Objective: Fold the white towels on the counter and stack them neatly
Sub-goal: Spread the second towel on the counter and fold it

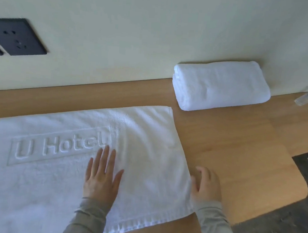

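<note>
Task judged approx. halfway or less. One folded towel (221,86) is seen upper right of the frame, a compact bundle set on the counter (237,148) w/ its back against the wall (154,35); that one can be counted as done. Nothing is stacked on it yet, so no pile has been built.

The spread towel (55,182) is laid flat across the left and centre of the frame, "U Hotel" lettering face up, running out of view at the left and bottom edges. Its right edge and far right corner are in view, well apart from the folded one. Whether it is already doubled can't be told; no fold line is visible.

The left hand (101,178) is laid flat on the cloth just below and right of the lettering, fingers straight and spread, nothing held, apparently pinning or smoothing. The right hand (207,187) is placed at the towel's right edge, lower centre-right, fingers curled toward the hem; it is blurred, so whether the edge is actually pinched can't be told.

Left to do, as judged: right edge to be taken up and brought over to the left, further folds made to match the finished bundle's size, then the result set on or beside that bundle. Other unfolded towels, if any, aren't in view.

A dark socket panel (19,38) is mounted upper left; a clear bottle (307,97) lies at the far right edge.
</note>
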A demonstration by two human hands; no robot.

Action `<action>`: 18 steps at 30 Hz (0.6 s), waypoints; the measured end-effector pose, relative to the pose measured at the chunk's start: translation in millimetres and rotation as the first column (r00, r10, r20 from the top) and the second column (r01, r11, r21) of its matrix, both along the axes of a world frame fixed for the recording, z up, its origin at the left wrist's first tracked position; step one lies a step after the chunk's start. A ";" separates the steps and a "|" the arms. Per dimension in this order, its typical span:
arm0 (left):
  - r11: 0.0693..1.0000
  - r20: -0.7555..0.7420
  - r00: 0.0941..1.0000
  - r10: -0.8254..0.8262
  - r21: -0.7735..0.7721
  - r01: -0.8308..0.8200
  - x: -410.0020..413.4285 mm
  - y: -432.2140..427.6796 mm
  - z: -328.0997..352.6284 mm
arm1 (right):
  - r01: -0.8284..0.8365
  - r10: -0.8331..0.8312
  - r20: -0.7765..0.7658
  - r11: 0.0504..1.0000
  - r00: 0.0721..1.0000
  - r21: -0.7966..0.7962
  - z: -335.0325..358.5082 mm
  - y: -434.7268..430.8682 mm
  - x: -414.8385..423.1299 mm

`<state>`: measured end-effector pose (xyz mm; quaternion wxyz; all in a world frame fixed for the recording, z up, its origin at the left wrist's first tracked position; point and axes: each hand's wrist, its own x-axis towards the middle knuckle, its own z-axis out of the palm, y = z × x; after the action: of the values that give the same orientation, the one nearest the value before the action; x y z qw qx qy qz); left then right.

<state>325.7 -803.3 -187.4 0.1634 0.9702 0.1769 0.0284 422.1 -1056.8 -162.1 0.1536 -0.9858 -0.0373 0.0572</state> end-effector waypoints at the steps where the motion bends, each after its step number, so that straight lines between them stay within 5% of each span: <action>1: 0.998 -0.050 0.997 0.060 0.023 -0.059 -4.0 11.8 -3.2 | -0.117 0.111 0.163 0.993 0.980 0.026 2.2 23.2 -3.4; 3: 0.986 -0.109 0.980 0.166 0.044 -0.162 -11.3 28.9 -9.0 | -0.387 0.364 0.254 0.921 0.896 0.044 0.9 82.2 -20.3; 6: 0.954 -0.152 0.942 0.299 0.061 -0.293 -22.2 45.1 -18.4 | -0.695 0.691 0.132 0.719 0.711 -0.022 -17.2 156.4 -65.0; 10: 0.928 -0.192 0.909 0.370 0.046 -0.369 -33.2 52.3 -28.8 | -0.808 0.812 0.027 0.582 0.583 -0.092 -43.6 155.2 -73.7; 15: 0.936 -0.227 0.908 0.353 0.087 -0.342 -33.9 51.8 -30.4 | -0.635 0.649 -0.032 0.733 0.760 -0.244 -54.0 70.8 -2.7; 18: 0.936 -0.232 0.907 0.352 0.092 -0.340 -33.8 49.9 -29.9 | -0.525 0.531 -0.022 0.828 0.847 -0.200 -47.7 42.0 25.4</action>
<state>291.8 -753.5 -217.3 0.1088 0.9232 0.3639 -0.0589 447.5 -1014.8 -209.9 0.0320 -0.9482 -0.3048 0.0839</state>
